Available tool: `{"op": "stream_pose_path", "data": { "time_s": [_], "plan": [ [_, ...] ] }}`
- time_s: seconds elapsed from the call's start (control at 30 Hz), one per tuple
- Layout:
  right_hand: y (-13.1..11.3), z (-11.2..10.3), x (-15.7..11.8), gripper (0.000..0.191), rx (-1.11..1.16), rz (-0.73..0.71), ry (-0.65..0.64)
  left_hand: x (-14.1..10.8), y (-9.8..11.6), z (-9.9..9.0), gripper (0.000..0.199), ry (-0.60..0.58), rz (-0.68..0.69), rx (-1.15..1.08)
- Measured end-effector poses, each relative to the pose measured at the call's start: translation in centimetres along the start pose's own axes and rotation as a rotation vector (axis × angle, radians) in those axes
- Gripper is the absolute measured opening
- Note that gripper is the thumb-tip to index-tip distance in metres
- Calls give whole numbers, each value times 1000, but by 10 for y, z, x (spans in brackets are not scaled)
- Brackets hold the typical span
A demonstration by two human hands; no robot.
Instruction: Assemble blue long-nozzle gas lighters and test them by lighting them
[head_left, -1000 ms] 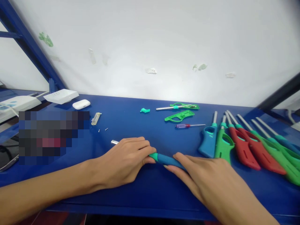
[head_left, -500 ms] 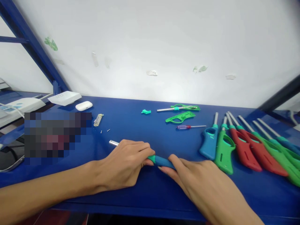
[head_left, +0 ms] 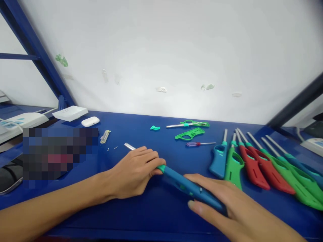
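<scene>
My left hand [head_left: 136,173] is closed around the metal barrel of a blue gas lighter [head_left: 183,183], by its green collar. The barrel's tip sticks out beyond the knuckles. Around the lighter's handle is my right hand [head_left: 237,208], fingers along the far side and the thumb on the near side, with the handle's butt against the palm. Beyond the hands lie a green lighter half-shell [head_left: 193,133], another green half [head_left: 205,124] with a metal barrel beside it, and a small green part [head_left: 155,128]. A screwdriver [head_left: 194,144] rests nearer.
Several whole lighters in blue, green and red [head_left: 256,171] lie in a row at the right. A clear fuel tank [head_left: 105,136], two tiny screws [head_left: 115,147] and a white case [head_left: 90,121] are on the left. A white wall [head_left: 161,50] rises behind the blue table [head_left: 133,215].
My right hand has slid back along the lighter towards the handle's end, uncovering more of the blue body. My left hand keeps hold of the barrel. The view has tilted up slightly.
</scene>
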State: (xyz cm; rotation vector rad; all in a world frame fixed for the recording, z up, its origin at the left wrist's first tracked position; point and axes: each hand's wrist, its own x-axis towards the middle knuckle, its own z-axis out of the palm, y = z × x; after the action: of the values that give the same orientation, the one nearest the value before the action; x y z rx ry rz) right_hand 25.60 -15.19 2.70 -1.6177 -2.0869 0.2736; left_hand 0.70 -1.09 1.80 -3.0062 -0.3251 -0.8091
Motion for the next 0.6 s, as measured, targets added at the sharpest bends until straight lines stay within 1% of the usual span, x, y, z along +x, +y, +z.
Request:
{"op": "stream_pose_path", "data": {
  "time_s": [0.1, 0.13, 0.17, 0.23, 0.3, 0.37, 0.43, 0.5, 0.6],
  "plan": [
    [1, -6, 0, 50, 511, 314, -308, 0, -5, -2, 24, 8, -13, -10],
    [0, -6, 2, 53, 651, 374, -374, 0, -6, -2, 24, 13, -17, -13],
    [-3, -5, 5, 55, 759, 414, -416, 0, -7, -3, 25, 20, -21, -15],
    [-8, -3, 11, 57, 878, 481, -448, 0, -8, -4, 27, 36, -23, -19],
    [-12, -1, 16, 58, 944, 600, -442, 0, -9, -4, 29, 54, -15, -22],
    [-17, 0, 19, 60, 1027, 707, -396, 0, -10, -4, 31, 91, -15, -17],
    [-20, 1, 22, 63, 1146, 739, -316, 1, -8, -5, 35, 171, -48, 25],
    [-23, 3, 25, 63, 1265, 758, -235, 2, -5, -10, 41, 288, -89, 78],
    [-26, 10, 32, 63, 1388, 766, -90, 4, 6, -21, 38, 435, -78, 109]
  ]
}}
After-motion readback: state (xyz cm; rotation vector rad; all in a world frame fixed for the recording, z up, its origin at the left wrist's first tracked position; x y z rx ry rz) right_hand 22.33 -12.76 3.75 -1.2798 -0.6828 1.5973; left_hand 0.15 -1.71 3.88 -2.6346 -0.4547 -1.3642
